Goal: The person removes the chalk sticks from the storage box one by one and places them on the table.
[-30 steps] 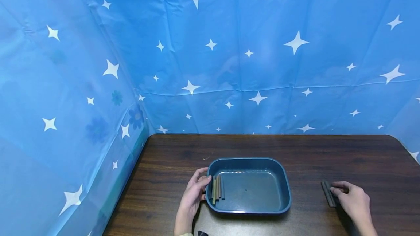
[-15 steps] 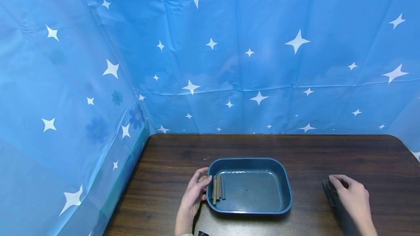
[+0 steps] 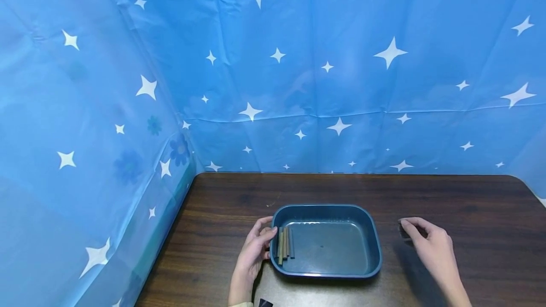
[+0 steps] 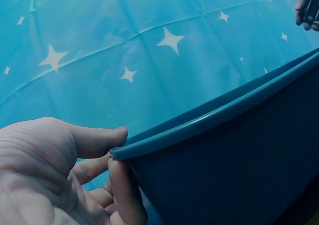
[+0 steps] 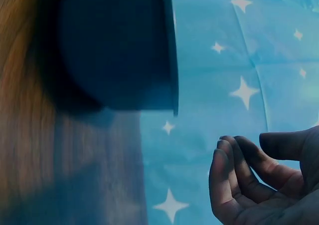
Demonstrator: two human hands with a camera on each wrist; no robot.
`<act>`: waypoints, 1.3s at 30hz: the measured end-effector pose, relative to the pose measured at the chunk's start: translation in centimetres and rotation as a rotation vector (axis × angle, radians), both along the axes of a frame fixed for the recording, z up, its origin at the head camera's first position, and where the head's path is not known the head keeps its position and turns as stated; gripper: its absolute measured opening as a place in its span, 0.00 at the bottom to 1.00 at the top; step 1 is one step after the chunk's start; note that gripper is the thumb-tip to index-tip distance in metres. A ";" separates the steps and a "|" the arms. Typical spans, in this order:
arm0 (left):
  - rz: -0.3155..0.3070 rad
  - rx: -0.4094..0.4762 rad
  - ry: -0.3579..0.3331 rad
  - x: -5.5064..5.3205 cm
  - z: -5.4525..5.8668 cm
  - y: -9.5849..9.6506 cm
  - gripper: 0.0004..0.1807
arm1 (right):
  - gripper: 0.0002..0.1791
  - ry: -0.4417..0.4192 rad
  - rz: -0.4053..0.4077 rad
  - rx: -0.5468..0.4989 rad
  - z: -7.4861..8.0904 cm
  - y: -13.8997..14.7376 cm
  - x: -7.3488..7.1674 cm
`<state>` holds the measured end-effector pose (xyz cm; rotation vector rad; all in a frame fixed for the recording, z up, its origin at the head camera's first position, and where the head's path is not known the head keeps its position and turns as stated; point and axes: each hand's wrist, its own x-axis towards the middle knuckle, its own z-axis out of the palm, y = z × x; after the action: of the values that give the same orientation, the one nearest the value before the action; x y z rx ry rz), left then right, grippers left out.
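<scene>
My left hand point(image 3: 254, 249) grips the left rim of a dark blue plastic tray point(image 3: 326, 276). In the left wrist view its thumb lies over the rim and a finger bends underneath. Several thin sticks point(image 3: 285, 245), olive, brown and grey, lie side by side at the tray's left end. To the right of the tray, my right hand point(image 3: 432, 245) is above the table, its thumb and fingertips pinching dark sticks point(image 3: 405, 234). Those sticks are mostly hidden by the fingers, and the right wrist view does not show them clearly.
The dark wood-grain table point(image 3: 222, 198) extends beyond the tray on both sides. A blue sheet with white stars point(image 3: 324, 94) hangs behind and to the left. A small black object point(image 3: 265, 302) shows at the bottom edge.
My right hand has lifted the dark sticks off the table and carried them left towards the tray. The left hand has kept its grip on the rim.
</scene>
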<state>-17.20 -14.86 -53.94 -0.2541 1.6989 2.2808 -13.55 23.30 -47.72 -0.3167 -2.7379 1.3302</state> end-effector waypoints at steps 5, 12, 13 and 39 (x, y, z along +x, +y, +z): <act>0.006 0.010 0.002 0.0 -0.1 0.0 0.27 | 0.23 0.019 0.054 -0.009 1.4 -2.5 0.0; 0.002 0.012 0.012 -0.1 -0.1 0.2 0.26 | 0.19 0.019 0.102 -0.108 1.8 -5.7 -0.5; 0.001 0.012 0.012 -0.1 -0.1 0.2 0.26 | 0.19 0.017 0.112 -0.136 1.8 -6.1 -0.5; 0.008 0.008 0.039 -0.1 -0.5 0.1 0.25 | 0.13 0.008 0.310 -0.351 1.0 -15.6 -1.9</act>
<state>-17.29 -14.81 -54.42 -0.2165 1.7106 2.3121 -15.41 7.67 -46.76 0.1009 -2.6132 1.8874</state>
